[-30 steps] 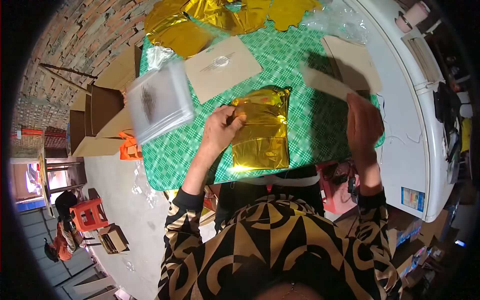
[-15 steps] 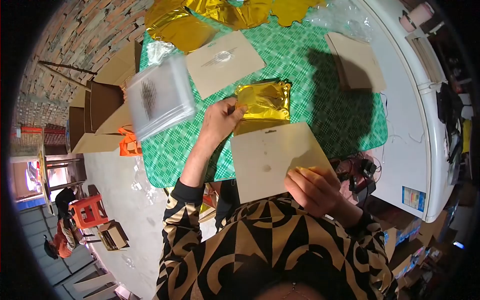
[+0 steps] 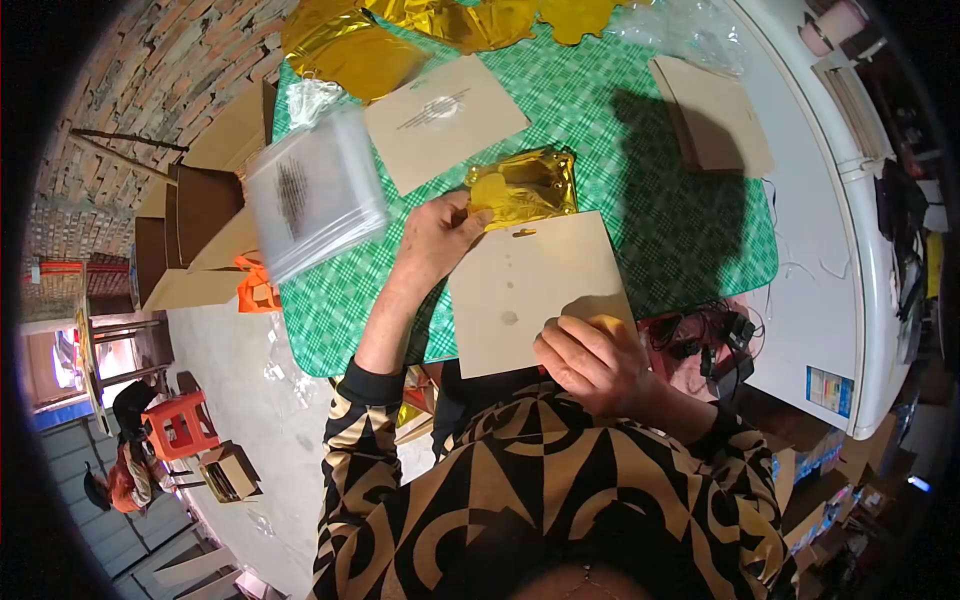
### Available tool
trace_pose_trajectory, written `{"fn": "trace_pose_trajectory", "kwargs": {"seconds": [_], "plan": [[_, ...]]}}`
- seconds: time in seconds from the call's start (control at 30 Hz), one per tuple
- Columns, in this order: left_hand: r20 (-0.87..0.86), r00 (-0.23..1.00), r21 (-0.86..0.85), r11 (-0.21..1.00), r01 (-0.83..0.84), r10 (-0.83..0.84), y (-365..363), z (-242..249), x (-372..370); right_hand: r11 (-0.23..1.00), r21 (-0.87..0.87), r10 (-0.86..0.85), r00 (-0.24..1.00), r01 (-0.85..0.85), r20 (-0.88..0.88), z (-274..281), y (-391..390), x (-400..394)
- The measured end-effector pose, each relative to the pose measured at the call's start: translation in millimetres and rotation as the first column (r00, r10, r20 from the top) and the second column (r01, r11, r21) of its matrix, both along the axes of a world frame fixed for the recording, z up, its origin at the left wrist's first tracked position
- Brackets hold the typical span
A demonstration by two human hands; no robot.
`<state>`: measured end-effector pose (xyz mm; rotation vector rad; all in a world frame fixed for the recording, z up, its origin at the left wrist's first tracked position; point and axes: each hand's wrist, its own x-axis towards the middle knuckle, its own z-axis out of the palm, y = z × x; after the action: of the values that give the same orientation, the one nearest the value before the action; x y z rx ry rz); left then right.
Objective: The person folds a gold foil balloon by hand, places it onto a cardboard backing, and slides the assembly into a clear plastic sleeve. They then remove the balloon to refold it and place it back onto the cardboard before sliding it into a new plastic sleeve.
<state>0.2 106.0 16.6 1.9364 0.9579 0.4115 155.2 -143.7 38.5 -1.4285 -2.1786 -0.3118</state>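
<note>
From where I stand in the room, I see the folded gold foil (image 3: 525,185) lying on the green checked table (image 3: 330,330), and a cardboard sheet (image 3: 530,285) just at its near side, its slotted edge touching or covering the near part of the foil. The left hand (image 3: 432,240) is closed at the left side of the foil, pinching it there between thumb and fingers. The right hand (image 3: 592,362) is gripping the cardboard sheet near its lower right corner, with the fingers curled over the face. The foil looks very thin and light; I think it is slippery and soft, so it can slide or crease easily, and a sharp nail could perhaps tear it. It seems best to take it by the folded edge, with a flat and gentle pinch. The cardboard sheet looks light too, but stiff enough to keep its shape when one corner carries it; its sides or corners give a good hold, while a hard squeeze may bend them. Clear plastic bags (image 3: 315,195) lie in a stack to the left, and these also look slippery. A cardboard pile (image 3: 715,115) lies to the right.
</note>
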Motion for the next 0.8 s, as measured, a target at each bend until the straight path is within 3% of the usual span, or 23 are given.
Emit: {"fn": "trace_pose_trajectory", "kwargs": {"seconds": [0.3, 0.4, 0.5, 0.8], "plan": [[0.068, 0.998, 0.013, 1.000, 0.010, -0.011, 0.6, -8.0, -2.6, 0.997, -0.078, -0.024, 1.000, 0.024, 0.011, -12.1, 5.9, -1.3], [0.013, 0.999, 0.217, 0.975, 0.035, -0.038, -2.4, -8.2, -3.1, 0.996, -0.080, -0.039, 0.999, 0.038, -0.002, -19.5, 4.8, -6.2], [0.072, 0.994, 0.349, 0.936, 0.049, -0.079, -7.3, -7.2, -2.4, 0.994, -0.102, -0.048, 0.998, 0.045, -0.031, -19.2, 7.9, -8.6], [0.065, 0.993, 0.399, 0.914, 0.067, -0.101, -12.1, -7.6, -7.3, 0.976, -0.218, -0.020, 0.998, 0.007, -0.056, -9.3, 19.4, 0.6]]}}
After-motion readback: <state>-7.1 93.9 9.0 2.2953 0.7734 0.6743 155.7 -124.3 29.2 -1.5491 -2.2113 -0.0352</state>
